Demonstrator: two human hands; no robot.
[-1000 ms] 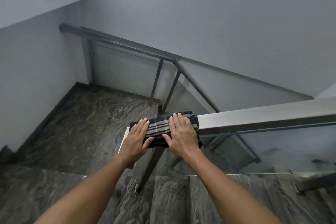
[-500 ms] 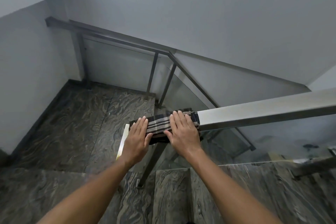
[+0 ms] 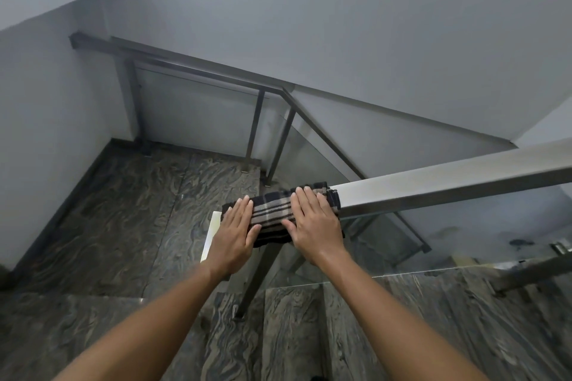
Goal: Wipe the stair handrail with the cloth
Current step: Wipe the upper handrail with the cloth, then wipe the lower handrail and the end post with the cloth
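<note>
A dark plaid cloth (image 3: 272, 210) is draped over the near left end of the square metal handrail (image 3: 448, 179), which runs up to the right. My left hand (image 3: 235, 232) lies flat on the cloth's left part, fingers pointing forward and thumb on the near side. My right hand (image 3: 315, 223) presses on the cloth's right part in the same way. Both hands hold the cloth against the rail. The rail's pale end (image 3: 212, 229) shows just left of my left hand.
A glass panel (image 3: 464, 235) hangs under the rail. A lower handrail (image 3: 185, 63) with metal posts (image 3: 253, 130) runs along the far wall above the marble landing (image 3: 123, 210). Marble steps (image 3: 433, 318) lie below me. A slanted post (image 3: 260, 275) stands under the cloth.
Both hands and the cloth stay at the same end of the rail. Only the view has shifted a little.
</note>
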